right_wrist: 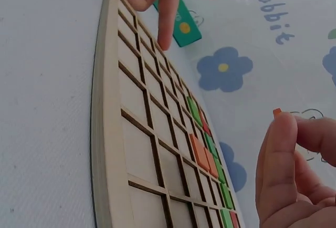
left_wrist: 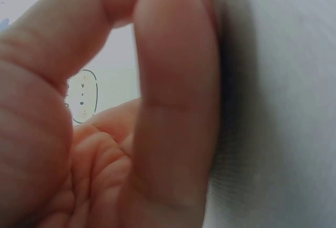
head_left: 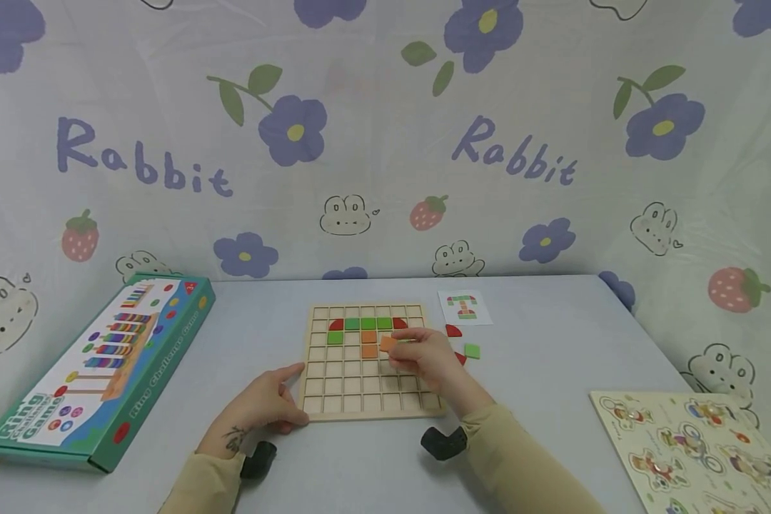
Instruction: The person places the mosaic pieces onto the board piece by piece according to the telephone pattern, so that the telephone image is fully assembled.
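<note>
A wooden grid board (head_left: 373, 416) lies flat on the table. Its upper rows hold green square tiles (head_left: 352, 324), red rounded pieces (head_left: 337, 325) and two orange square tiles (head_left: 369, 351), one below the other. My right hand (head_left: 430, 357) pinches another orange tile (head_left: 387, 344) between thumb and fingers, above the board; in the right wrist view only a small edge of this tile (right_wrist: 277, 113) shows. At the board's left edge rests my left hand (head_left: 260, 403), index finger and thumb touching the frame. My right hand covers some cells on the right.
Right of the board lie a loose green tile (head_left: 472, 350), a red piece (head_left: 453, 330) and a pattern card (head_left: 465, 308). A green game box (head_left: 157, 357) stands at the left, a picture puzzle board (head_left: 681, 450) at the right. A printed curtain (head_left: 373, 143) hangs behind.
</note>
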A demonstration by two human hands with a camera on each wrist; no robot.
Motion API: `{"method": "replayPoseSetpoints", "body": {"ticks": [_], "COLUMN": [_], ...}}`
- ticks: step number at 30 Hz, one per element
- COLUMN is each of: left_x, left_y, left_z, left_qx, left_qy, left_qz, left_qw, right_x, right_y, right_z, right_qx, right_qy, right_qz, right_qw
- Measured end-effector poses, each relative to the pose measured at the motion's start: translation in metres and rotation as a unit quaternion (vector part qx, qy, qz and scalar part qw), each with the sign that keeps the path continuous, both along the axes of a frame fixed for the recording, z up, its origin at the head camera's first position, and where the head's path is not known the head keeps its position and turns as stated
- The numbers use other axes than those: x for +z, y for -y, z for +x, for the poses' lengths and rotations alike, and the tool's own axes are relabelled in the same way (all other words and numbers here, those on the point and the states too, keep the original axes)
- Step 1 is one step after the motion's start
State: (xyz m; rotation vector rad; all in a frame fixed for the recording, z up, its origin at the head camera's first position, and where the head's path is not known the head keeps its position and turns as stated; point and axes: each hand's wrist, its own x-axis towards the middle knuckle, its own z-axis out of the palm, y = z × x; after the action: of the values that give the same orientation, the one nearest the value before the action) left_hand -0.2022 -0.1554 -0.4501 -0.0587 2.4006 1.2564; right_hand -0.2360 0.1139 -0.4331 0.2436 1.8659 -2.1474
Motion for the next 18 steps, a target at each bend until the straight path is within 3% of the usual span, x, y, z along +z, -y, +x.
{"method": "replayPoseSetpoints", "body": {"ticks": [3,5,7,9,12,14,18], "left_x": [0.000,0.000,0.000,0.000,0.000,0.000,-0.001], "left_y": [0.000,0.000,0.001,0.001,0.001,0.001,0.000], "left_z": [0.000,-0.001,-0.001,-0.001,-0.001,-0.001,0.000], "left_qx": [0.000,0.000,0.000,0.001,0.002,0.004,0.003], "left_qy": [0.000,0.000,0.001,0.003,0.005,0.006,0.007], "left_qz": [-0.001,-0.002,-0.003,-0.004,-0.006,-0.006,-0.006], "left_qw": [1.0000,1.0000,1.0000,1.0000,1.0000,1.0000,1.0000], "right_x": [-0.002,-0.003,-0.005,-0.006,-0.007,-0.007,-0.005], "right_y": [0.004,0.008,0.011,0.014,0.019,0.022,0.027], "right_z": [0.000,0.000,0.001,0.000,0.000,-0.001,-0.002], "right_qx": [0.026,0.049,0.073,0.095,0.110,0.114,0.113], "right_qy": [-0.025,-0.048,-0.080,-0.114,-0.141,-0.145,-0.135], "right_qz": [0.063,0.128,0.207,0.277,0.348,0.373,0.401], "right_qw": [0.9974,0.9894,0.9725,0.9492,0.9204,0.9094,0.8992]}}
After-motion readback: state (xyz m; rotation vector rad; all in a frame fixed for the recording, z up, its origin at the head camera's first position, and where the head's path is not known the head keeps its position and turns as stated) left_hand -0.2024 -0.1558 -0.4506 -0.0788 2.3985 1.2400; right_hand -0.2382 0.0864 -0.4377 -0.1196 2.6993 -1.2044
